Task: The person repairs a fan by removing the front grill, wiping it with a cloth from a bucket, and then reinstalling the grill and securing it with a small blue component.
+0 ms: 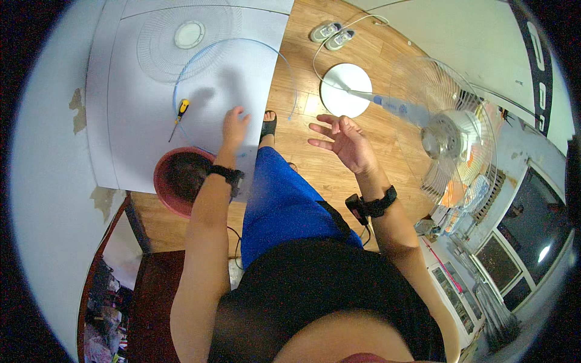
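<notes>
By the table [136, 127] edge | left hand [235, 129] spread near blue ring [233, 40] | right hand [349, 144] spread wide between table and fan [446, 136]

Honestly can't read a single word, label, number or sign anywhere here. The yellow-and-black screwdriver [182, 109] is too small to make out any lettering on, and the white center disc [190, 35] of the wire guard is pretty washed out. There's a tiny dark mark [519, 82] on the pale surface at upper right, but it's way too small to read.
</notes>
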A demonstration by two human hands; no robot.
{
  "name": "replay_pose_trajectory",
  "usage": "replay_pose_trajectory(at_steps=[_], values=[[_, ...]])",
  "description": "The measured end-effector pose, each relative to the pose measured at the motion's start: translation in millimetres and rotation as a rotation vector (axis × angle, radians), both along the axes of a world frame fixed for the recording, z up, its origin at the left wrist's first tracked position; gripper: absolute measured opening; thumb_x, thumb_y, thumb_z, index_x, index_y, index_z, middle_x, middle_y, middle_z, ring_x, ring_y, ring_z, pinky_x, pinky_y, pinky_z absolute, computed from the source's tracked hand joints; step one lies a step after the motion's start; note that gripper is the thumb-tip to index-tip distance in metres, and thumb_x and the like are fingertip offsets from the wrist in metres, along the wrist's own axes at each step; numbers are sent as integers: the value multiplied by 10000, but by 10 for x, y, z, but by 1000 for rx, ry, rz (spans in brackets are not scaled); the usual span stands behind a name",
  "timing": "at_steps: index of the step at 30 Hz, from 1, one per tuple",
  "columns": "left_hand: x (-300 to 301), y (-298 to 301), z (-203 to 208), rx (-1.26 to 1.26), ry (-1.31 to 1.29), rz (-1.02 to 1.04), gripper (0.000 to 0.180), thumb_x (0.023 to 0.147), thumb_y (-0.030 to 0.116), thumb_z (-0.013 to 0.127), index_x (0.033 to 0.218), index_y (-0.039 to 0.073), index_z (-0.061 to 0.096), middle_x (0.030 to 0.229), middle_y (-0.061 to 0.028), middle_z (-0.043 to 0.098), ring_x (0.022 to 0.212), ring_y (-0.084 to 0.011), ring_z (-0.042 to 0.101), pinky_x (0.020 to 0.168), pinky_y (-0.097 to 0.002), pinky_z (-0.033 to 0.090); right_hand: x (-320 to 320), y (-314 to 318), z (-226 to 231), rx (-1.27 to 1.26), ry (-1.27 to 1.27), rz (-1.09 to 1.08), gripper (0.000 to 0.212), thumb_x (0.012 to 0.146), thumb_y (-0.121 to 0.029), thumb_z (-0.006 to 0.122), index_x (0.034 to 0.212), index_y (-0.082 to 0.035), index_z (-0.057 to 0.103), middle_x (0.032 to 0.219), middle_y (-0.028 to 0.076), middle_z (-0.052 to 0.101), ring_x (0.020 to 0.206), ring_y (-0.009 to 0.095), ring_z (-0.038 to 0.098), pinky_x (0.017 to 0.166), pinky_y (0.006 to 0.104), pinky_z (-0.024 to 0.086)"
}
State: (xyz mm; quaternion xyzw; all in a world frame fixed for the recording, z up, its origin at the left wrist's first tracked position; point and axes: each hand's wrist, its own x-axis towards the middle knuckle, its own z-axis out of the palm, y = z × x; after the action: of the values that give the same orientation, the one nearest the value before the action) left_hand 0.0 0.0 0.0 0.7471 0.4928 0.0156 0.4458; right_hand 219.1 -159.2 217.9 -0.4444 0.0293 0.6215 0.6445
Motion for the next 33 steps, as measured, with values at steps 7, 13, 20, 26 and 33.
replay_pose_trajectory(at_steps=[7, 13, 20, 26, 33], values=[[941, 136, 1513, 28, -638, -275, 322, 720, 116, 690, 1022, 64, 588, 1057, -111, 565, 1031, -284, 509, 886, -365, 404, 45, 539, -104, 9, 56, -13, 299, 913, -328, 482, 816, -53, 549, 1203, 134, 479, 1136, 330, 479, 860, 490, 473], [1018, 205, 1733, 61, -597, -238, 321, 682, 198, 730, 952, 70, 614, 1041, -88, 561, 1006, -282, 516, 851, -384, 422, 30, 698, -29, -72, -30, 54, 294, 920, -311, 476, 830, -49, 578, 1188, 95, 511, 1086, 273, 517, 830, 448, 487], [728, 486, 1568, 86, -585, -195, 105, 732, 114, 672, 764, 42, 602, 922, -72, 629, 897, -234, 571, 759, -326, 450, -56, 829, -121, -310, -239, 227, 262, 920, -266, 496, 825, -38, 583, 950, 85, 609, 893, 210, 596, 768, 370, 516], [482, 844, 1311, -115, -470, -358, 83, 763, 97, 643, 780, 36, 590, 851, -69, 628, 806, -226, 598, 741, -316, 458, -71, 822, -244, -559, -709, 487, 284, 892, -222, 518, 706, -8, 530, 616, 2, 474, 557, 88, 440, 523, 246, 401], [290, 1214, -20, -33, -54, -167, 196, 750, 164, 651, 879, 31, 586, 935, -126, 603, 905, -283, 574, 821, -370, 443, 50, 348, -571, -815, -969, 586, 296, 869, -246, 524, 700, -6, 562, 568, 91, 503, 553, 152, 506, 540, 302, 419]])
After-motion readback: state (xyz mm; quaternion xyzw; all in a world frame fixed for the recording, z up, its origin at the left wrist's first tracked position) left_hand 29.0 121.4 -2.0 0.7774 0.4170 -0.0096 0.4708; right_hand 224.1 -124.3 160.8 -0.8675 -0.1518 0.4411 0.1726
